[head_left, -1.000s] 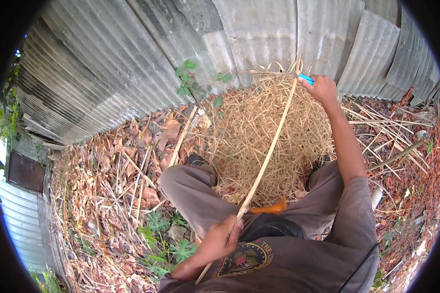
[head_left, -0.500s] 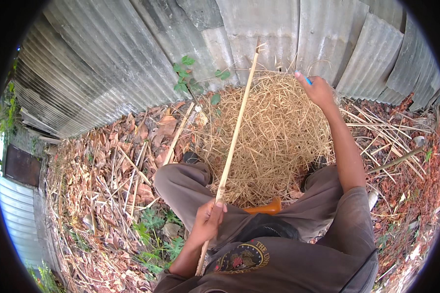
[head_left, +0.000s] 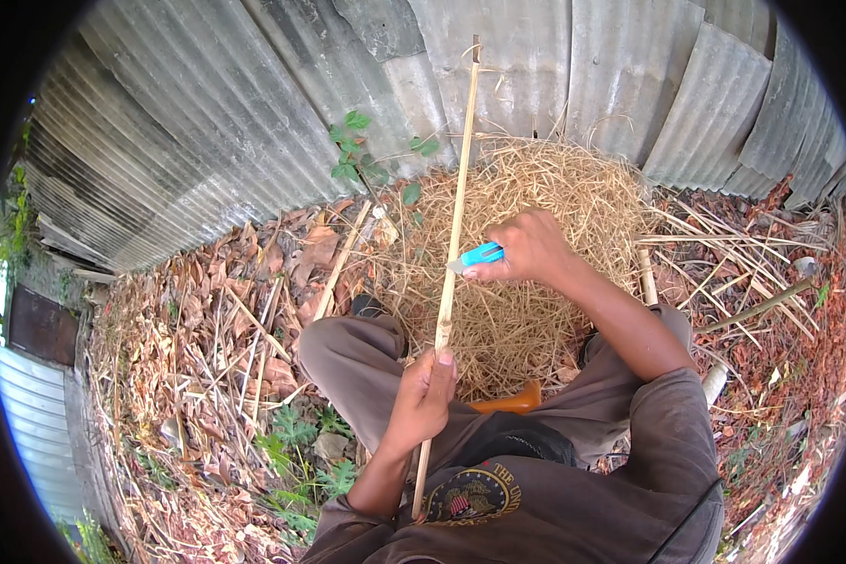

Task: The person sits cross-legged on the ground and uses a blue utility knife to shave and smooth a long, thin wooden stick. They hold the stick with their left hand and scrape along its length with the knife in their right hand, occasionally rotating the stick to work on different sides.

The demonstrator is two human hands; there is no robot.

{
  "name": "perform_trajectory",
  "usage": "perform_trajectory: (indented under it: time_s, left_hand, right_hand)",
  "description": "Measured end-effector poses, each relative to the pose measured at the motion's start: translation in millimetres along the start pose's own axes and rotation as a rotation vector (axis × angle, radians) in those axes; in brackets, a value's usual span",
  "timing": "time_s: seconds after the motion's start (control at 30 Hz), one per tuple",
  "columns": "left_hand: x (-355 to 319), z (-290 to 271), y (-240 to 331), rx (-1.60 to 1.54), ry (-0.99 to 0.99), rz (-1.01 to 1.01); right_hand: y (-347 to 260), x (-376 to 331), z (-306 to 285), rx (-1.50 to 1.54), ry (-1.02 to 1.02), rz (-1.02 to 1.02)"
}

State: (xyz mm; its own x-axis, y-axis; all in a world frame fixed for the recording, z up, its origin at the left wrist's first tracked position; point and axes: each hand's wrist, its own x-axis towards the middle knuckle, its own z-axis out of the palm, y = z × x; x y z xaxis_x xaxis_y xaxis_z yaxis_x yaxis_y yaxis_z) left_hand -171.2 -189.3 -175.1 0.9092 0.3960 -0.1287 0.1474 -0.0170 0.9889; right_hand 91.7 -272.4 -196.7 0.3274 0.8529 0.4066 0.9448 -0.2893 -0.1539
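Note:
A long, pale split-bamboo strip (head_left: 462, 179) rises from my lap toward the metal fence, its far end frayed and darker. My left hand (head_left: 425, 395) is wrapped round its lower part, just below a node. In my right hand (head_left: 531, 246) is a blue utility knife (head_left: 482, 255). Its blade meets the strip, or lies right over it, a little above my left hand. Beneath the strip and between my legs is a heap of straw-coloured shavings (head_left: 555, 188).
Overlapping corrugated metal sheets (head_left: 517, 75) stand behind the heap. An orange object (head_left: 512, 399) lies between my thighs, partly hidden. Dry leaves (head_left: 197, 301) and loose sticks cover the ground at left; more thin strips (head_left: 743, 249) lie at right. Green weeds (head_left: 296, 442) grow near my left knee.
My right hand has come down and left with the knife, from over the heap's far edge to the strip. My left hand and the strip have shifted slightly up, the strip now more upright.

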Motion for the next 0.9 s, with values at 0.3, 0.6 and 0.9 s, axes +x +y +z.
perform_trajectory:
  time_s: [0.3, 0.6, 0.9]
  left_hand:
    - [-18, 2, 2, 0.162, -0.064, 0.019]
    - [-30, -1, 10, 0.379, -0.072, 0.031]
    - [-67, -8, 17, 0.415, -0.223, -0.055]
  right_hand:
    - [60, 16, 0, 0.033, 0.028, 0.362]
    - [37, 5, -16, 0.094, -0.012, 0.362]
    - [126, 6, -39, -0.042, 0.109, 0.668]
